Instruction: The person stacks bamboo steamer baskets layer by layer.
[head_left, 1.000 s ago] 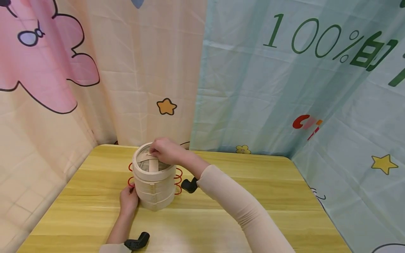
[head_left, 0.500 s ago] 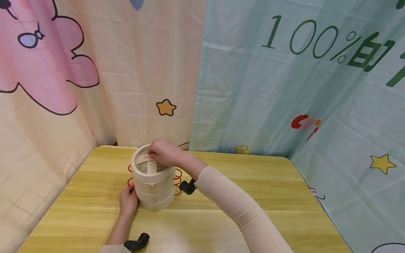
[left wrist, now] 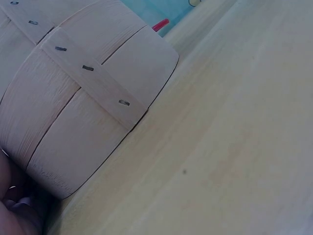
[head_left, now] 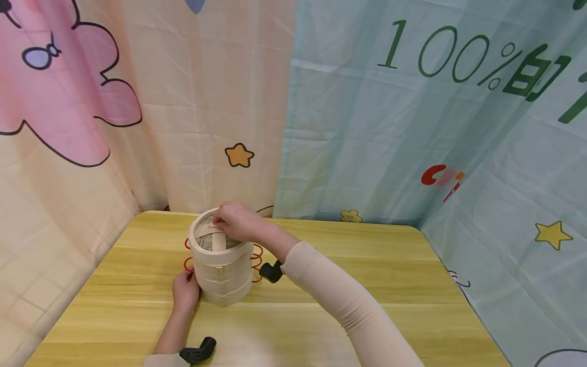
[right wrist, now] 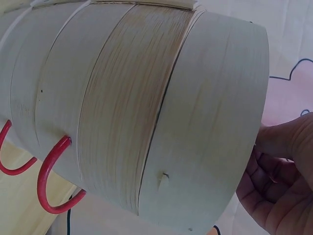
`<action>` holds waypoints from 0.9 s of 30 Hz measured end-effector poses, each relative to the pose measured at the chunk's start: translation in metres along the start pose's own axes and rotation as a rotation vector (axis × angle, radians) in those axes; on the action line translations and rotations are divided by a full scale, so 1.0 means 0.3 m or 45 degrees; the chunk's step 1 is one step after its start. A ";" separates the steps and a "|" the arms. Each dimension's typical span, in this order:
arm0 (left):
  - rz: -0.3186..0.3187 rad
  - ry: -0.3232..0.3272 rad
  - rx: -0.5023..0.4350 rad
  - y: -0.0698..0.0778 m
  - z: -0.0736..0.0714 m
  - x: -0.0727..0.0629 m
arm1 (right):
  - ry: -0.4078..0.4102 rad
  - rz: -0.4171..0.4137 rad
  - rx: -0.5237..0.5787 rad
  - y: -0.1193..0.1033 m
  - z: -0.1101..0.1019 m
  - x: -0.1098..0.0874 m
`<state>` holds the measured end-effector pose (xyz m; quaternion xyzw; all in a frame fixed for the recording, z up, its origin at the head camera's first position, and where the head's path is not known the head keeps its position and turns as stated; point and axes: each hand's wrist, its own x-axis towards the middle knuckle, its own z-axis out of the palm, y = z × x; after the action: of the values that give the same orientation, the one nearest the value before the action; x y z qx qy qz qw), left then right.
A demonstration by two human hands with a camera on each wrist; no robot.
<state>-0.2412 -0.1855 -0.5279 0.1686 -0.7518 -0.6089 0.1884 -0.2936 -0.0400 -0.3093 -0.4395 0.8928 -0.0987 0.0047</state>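
Note:
A round bamboo steamer (head_left: 224, 285) of stacked tiers stands on the left part of the table, with red ring handles (head_left: 257, 275) on its sides. Its lid (head_left: 236, 255) sits on top, crossed by flat woven strips. My right hand (head_left: 236, 221) pinches the strip at the lid's centre from above; in the right wrist view its curled fingers (right wrist: 281, 181) show beyond the lid's rim. Low at the steamer's left side, my left hand (head_left: 185, 293) grips near a red handle; its fingertips are partly hidden. The left wrist view shows stapled tier seams (left wrist: 88, 68) close up.
The wooden table (head_left: 367, 295) extends right of the steamer. Printed curtains (head_left: 357, 127) hang behind the table and along both sides. A black wrist-worn device (head_left: 199, 350) sits on the left wrist and another (head_left: 271, 271) on the right.

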 end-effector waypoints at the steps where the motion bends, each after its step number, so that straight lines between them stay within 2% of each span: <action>1: -0.004 0.003 0.004 -0.001 -0.001 0.000 | 0.002 0.000 -0.002 -0.002 0.000 0.001; 7: -0.004 0.009 0.003 -0.001 -0.008 0.009 | 0.020 0.000 -0.003 -0.003 0.000 0.009; 10: 0.005 0.018 -0.001 0.000 -0.011 0.019 | 0.030 -0.035 0.020 0.006 -0.003 0.015; 15: 0.038 0.035 0.003 -0.006 -0.009 0.043 | 0.114 -0.062 0.150 0.057 -0.011 -0.007; 19: 0.054 0.011 -0.007 -0.021 -0.008 0.057 | 0.278 -0.110 0.248 0.124 -0.001 -0.081; 22: 0.034 0.001 -0.007 -0.032 -0.013 0.064 | 0.355 -0.117 0.284 0.179 0.027 -0.162; 27: -0.020 -0.020 0.003 -0.036 -0.033 0.067 | 0.376 0.042 0.370 0.275 0.100 -0.329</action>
<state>-0.2537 -0.2057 -0.5352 0.1698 -0.7527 -0.6107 0.1776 -0.2950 0.0814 -0.3612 -0.4001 0.8673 -0.2897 -0.0612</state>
